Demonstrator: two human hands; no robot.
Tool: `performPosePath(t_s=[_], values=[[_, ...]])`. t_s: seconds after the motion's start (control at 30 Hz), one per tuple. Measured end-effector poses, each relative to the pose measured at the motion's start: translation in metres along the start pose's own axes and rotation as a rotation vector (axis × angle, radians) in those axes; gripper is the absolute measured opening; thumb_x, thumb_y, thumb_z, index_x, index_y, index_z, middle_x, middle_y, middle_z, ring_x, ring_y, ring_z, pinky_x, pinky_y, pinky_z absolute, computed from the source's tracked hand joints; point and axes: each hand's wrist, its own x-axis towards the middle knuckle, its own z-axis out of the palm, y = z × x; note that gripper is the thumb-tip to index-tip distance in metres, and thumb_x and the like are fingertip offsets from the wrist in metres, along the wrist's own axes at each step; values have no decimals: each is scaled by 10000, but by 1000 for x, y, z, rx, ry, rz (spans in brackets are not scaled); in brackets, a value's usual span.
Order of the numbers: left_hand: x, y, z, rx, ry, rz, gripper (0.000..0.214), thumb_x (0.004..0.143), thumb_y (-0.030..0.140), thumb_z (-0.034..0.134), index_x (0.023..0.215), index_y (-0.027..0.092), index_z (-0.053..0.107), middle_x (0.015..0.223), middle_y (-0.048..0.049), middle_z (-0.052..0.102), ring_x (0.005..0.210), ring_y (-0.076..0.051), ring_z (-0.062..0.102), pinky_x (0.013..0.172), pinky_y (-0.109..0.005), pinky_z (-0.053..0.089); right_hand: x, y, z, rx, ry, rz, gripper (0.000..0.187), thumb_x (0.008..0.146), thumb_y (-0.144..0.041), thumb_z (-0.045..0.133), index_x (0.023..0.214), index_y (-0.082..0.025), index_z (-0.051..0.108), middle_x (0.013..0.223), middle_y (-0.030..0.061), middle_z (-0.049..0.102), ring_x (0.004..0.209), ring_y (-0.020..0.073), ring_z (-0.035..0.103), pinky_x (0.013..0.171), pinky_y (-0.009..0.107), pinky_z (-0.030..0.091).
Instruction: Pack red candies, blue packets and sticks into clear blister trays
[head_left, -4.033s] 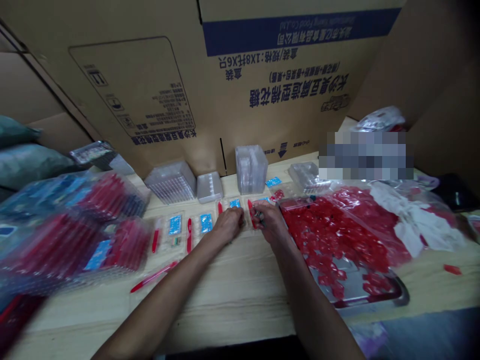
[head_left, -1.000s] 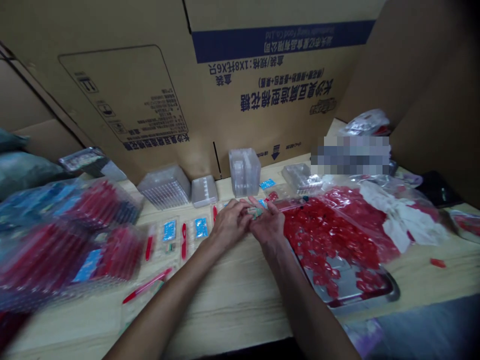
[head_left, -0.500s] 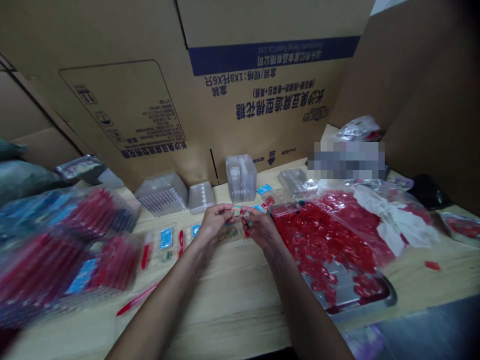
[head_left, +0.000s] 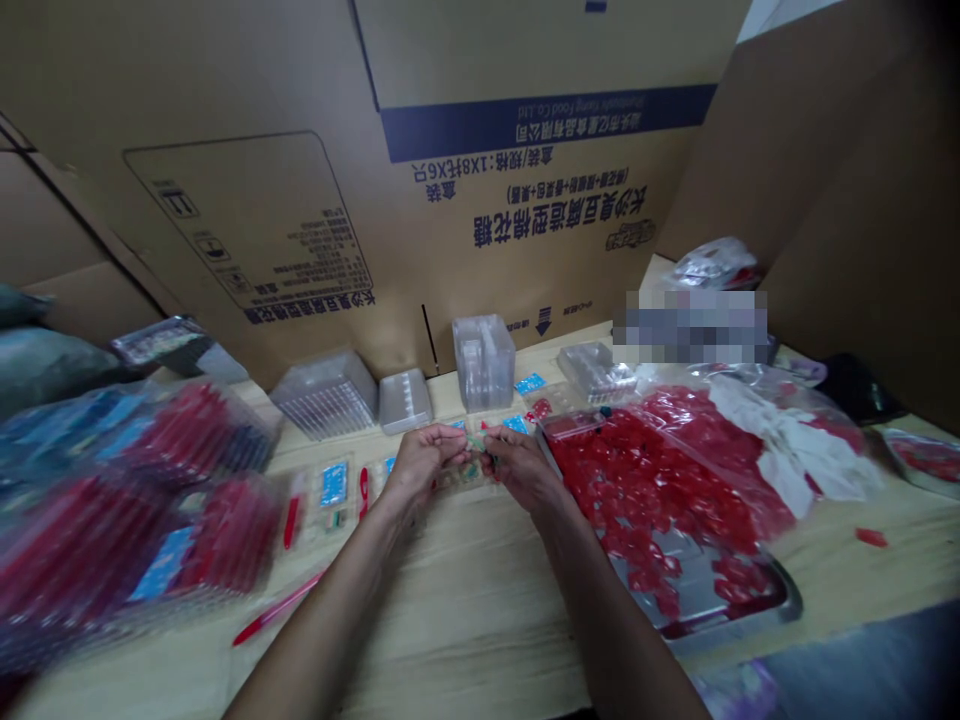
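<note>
Pinching a small greenish piece between our fingertips, we have our left hand at its eight o'clock and our right hand at its four o'clock; clear boxes stand at its twelve o'clock, a metal tray beyond our right hand.

Small pale-green piece, partly hidden, between both hands.

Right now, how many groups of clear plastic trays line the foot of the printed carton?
4: a wide stack at left, a low group beside it, an upright stack mid-row, and a flatter stack at right. Others may be hidden behind.
</note>
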Motion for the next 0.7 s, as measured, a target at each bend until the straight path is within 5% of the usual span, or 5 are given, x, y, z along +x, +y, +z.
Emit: performPosePath(t_s=[0.23,0.4,0.53,0.7], values=[[-2,-8,-1,16,69,14,264,571,242,846,765,123,712,580,13,664,504,-110,615,497,-193,467,-2,9,9,-133,24,-92,223,705,-389,710,740,-195,605,529,-67,508,466,94,424,453,214,293],[-12,-11,2,-34,-35,-15,380,565,305,884,857,106,747,709,-34,721,624,-131,666,616,-226,524,1,19,14,-401,255,-350,160,659,-320,699,642,-230,568,587,-49,530,586,137,451,529,238,345],[-13,-12,-7,-203,-43,-46,428,602,152,874,1001,127,721,678,0,699,602,-107,664,633,-200,545,-2,18,18,-367,148,-361,100,724,-313,663,759,-220,654,675,-25,585,610,147,489,554,253,375],[-13,-8,-27,-552,-148,-189,297,795,-9,632,1049,142,665,856,-51,721,677,-89,699,637,-136,568,-8,10,23,-295,124,-351,163,817,-351,627,892,-218,683,761,-13,620,646,151,511,560,249,384]])
